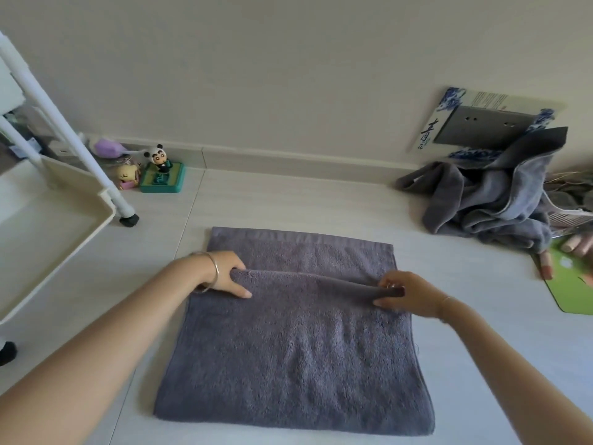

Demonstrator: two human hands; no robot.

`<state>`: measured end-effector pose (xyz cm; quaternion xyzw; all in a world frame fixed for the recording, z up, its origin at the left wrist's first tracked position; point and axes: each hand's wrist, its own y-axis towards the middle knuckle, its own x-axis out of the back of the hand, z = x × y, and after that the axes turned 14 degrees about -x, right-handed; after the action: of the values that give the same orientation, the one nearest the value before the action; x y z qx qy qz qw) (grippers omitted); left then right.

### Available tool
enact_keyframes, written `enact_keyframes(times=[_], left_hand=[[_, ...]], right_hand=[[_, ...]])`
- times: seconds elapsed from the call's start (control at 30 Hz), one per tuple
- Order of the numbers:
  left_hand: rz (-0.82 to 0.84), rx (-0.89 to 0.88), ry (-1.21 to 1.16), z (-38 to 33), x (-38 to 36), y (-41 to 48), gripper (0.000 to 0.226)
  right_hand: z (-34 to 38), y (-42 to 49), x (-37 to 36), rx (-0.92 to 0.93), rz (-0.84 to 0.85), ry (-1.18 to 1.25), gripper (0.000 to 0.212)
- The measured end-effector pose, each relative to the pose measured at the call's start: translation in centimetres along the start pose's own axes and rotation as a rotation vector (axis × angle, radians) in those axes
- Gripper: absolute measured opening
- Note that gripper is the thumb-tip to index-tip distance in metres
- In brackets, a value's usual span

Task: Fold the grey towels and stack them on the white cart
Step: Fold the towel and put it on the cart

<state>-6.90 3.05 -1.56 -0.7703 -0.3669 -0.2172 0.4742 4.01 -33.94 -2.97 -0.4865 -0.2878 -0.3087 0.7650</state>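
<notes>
A grey towel (295,348) lies spread on the pale floor in front of me, its near half doubled over the far half. My left hand (229,274) grips the left end of the raised towel edge, thumb under the fabric. At the right end of that same edge, my right hand (404,293) pinches the corner. A strip of the lower layer shows beyond the held edge. The white cart (64,226) stands at the left, its tray bare where I see it. A heap of unfolded grey towels (494,200) sits at the back right.
Small toys, among them a panda figure (159,159) on a green box (163,181), stand by the wall next to the cart's wheel (129,220). A wall socket plate (481,126) is above the heap. Another person's fingers (574,248) and a green mat (571,284) are at the right edge.
</notes>
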Motion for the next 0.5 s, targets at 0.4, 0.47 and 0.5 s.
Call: enact_keyframes(times=[0.4,0.47,0.5], left_hand=[[-0.391,0.12,-0.253,1.2,5.3,3.4,0.033],[-0.516,0.141,-0.219,2.3,3.0,4.4,0.032],[-0.538,0.141,-0.22,2.6,2.4,4.7,0.034]], right_hand=[[2.2,5.1,5.0,-0.169,-0.146,0.484,0.016],[1.3,6.5,2.4,-0.183,-0.262,0.423,0.02],[1.0,6.9,1.7,-0.175,-0.296,0.402,0.02]])
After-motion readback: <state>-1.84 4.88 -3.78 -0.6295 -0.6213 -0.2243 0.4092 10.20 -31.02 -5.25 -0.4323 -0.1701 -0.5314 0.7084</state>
